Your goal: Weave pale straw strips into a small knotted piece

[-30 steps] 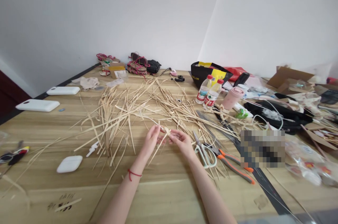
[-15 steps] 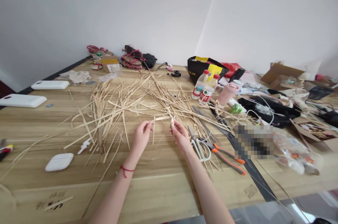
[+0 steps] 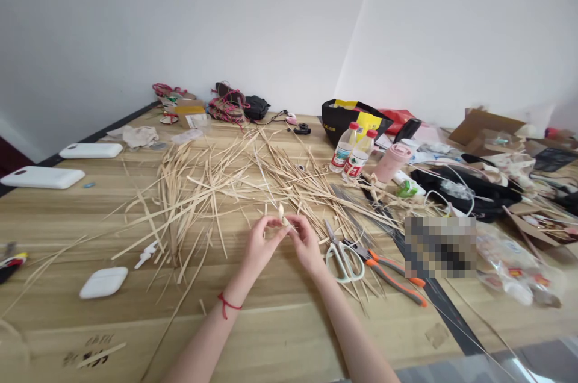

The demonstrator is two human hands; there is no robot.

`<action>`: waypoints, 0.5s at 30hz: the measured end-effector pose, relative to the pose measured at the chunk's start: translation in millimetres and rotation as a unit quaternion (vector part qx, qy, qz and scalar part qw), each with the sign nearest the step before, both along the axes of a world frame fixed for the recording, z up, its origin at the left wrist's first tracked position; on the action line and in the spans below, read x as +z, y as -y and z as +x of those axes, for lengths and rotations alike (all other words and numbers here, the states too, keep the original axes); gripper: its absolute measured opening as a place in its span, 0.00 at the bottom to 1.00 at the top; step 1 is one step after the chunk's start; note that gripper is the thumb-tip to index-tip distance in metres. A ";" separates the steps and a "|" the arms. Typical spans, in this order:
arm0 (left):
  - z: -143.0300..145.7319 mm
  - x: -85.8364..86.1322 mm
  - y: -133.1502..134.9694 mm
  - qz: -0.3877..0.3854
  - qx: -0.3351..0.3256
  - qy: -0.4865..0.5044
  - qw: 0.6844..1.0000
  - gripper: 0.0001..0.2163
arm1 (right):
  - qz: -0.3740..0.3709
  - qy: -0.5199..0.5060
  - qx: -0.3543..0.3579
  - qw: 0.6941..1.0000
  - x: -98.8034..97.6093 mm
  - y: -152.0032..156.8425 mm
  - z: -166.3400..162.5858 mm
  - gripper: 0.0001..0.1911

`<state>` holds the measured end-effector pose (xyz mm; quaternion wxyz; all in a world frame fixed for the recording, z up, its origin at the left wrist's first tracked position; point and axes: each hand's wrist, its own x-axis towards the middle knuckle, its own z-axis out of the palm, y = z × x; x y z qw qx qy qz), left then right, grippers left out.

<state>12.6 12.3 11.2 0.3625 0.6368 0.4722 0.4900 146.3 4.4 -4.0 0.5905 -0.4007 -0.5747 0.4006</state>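
Note:
Close together over the middle of the table, my left hand (image 3: 262, 244) and my right hand (image 3: 307, 245) pinch a small pale piece of plant strip (image 3: 282, 214). Its tip sticks up between the fingers, while the rest is hidden by them. A thin pale strand (image 3: 266, 177) runs away from the hands over the pile of dry strips (image 3: 198, 190). Right of my right hand lie white-handled scissors (image 3: 347, 265) and orange-handled pliers (image 3: 397, 280).
On the left are a white earbud case (image 3: 103, 282) and two white oblong devices (image 3: 90, 150). Two red-capped bottles (image 3: 359, 154), a pink cup (image 3: 392, 163) and a black-and-yellow bag (image 3: 338, 121) stand at the back right. An open cardboard box (image 3: 533, 223) sits far right.
My left hand has moved right to meet my right hand. The strip that stretched between the apart hands is now gathered at the touching fingertips. The view has shifted slightly.

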 end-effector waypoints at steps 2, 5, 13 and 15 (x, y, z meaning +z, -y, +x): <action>0.5 -4.4 -2.0 -0.031 0.002 0.043 0.999 0.11 | 0.012 0.026 -0.010 1.000 0.5 1.8 -2.0 0.12; -1.6 -7.4 -5.7 -0.070 -0.013 0.098 0.993 0.12 | -0.003 0.014 -0.012 1.000 0.8 3.1 -3.5 0.11; -9.0 -11.0 -15.6 -0.110 -0.054 0.156 0.980 0.13 | -0.135 -0.162 0.076 0.975 7.5 2.6 -3.8 0.20; -10.3 -10.2 -16.7 -0.112 -0.063 0.159 0.979 0.13 | -0.163 -0.202 0.102 0.960 8.4 2.8 -2.1 0.20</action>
